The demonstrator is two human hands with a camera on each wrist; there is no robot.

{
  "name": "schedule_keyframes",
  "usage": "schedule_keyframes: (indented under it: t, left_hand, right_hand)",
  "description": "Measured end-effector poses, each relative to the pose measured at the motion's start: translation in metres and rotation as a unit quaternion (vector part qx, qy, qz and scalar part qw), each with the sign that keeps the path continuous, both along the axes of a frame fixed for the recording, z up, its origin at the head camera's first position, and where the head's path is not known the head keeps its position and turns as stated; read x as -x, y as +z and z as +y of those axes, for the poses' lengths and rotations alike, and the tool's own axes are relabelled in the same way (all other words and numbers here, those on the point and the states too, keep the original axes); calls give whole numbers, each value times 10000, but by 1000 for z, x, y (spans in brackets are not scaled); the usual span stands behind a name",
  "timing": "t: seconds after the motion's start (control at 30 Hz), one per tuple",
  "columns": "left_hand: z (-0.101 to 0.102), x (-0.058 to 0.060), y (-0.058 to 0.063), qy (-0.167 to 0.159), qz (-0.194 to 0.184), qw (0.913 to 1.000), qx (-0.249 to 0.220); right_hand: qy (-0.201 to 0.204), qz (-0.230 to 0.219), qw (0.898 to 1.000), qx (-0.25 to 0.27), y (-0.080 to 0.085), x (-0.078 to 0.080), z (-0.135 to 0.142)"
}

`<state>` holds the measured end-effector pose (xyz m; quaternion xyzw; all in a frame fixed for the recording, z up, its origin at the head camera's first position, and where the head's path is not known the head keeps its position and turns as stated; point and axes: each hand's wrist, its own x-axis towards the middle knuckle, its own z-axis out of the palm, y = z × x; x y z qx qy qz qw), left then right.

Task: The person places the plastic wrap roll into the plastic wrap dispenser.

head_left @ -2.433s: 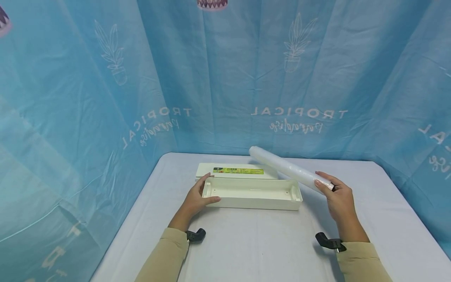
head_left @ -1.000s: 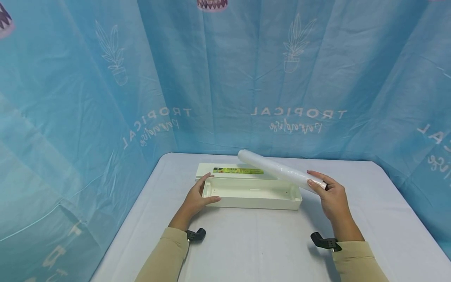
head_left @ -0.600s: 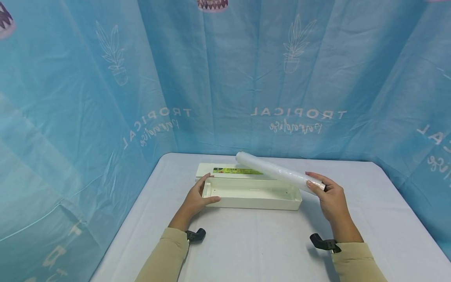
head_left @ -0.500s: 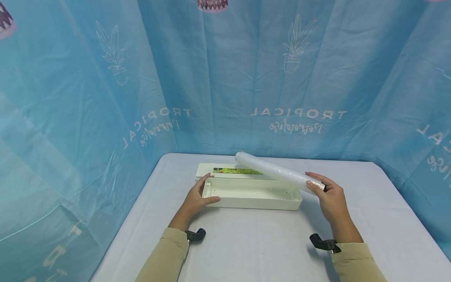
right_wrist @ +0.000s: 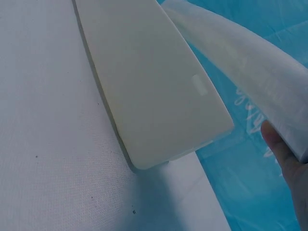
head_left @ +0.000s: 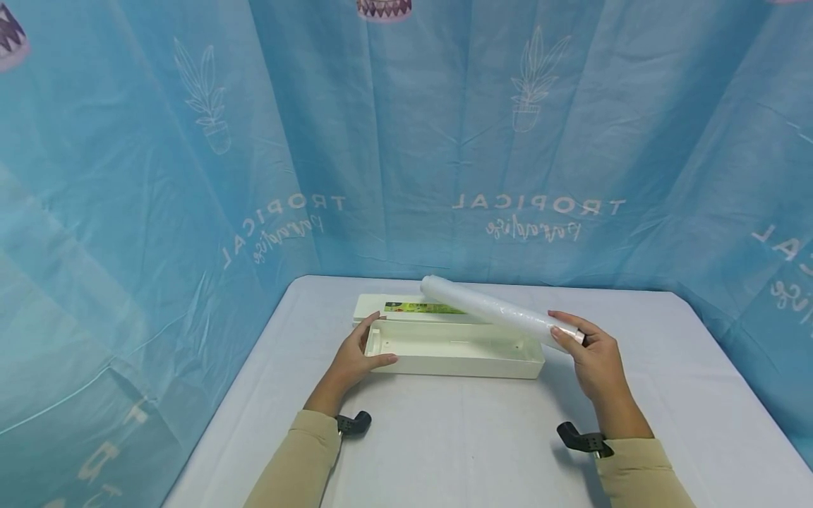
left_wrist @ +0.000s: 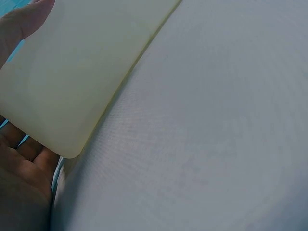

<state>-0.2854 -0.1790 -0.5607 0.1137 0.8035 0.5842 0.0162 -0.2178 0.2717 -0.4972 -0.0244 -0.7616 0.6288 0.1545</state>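
Observation:
A long cream plastic box (head_left: 457,365) stands lidless on the table, its hollow inside facing up. My left hand (head_left: 351,360) grips the box's left end, thumb over the front wall and fingers round the back corner. In the left wrist view the thumb lies at the top of the box wall (left_wrist: 86,72). My right hand (head_left: 600,360) holds a roll of plastic wrap (head_left: 485,308) by its right end, between thumb and fingers. The roll slants up and away to the left, above the back right of the box. Its far end overlaps the cream lid (head_left: 370,306) in the head view.
The lid lies flat behind the box, with a green and yellow label (head_left: 419,307) partly covered by the roll. A white cloth covers the table (head_left: 457,437). Blue printed curtains (head_left: 406,141) hang close behind the table and along both sides.
My right hand has brought the roll leftward and slightly lower, slowing lately, so its far end now passes over the lid's label. My left hand and the box have stayed in place.

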Motion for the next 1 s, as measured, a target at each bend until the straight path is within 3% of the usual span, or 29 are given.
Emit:
schedule_keyframes:
  t: [0.4,1.0]
  left_hand:
    - [0,0,2,6,-10,10000,-35]
    - [1,-1,1,64,8,10000,28]
  right_hand:
    - [238,262,9988,351,3,-1,-4]
    - [440,576,9972,160,2,-3,-9]
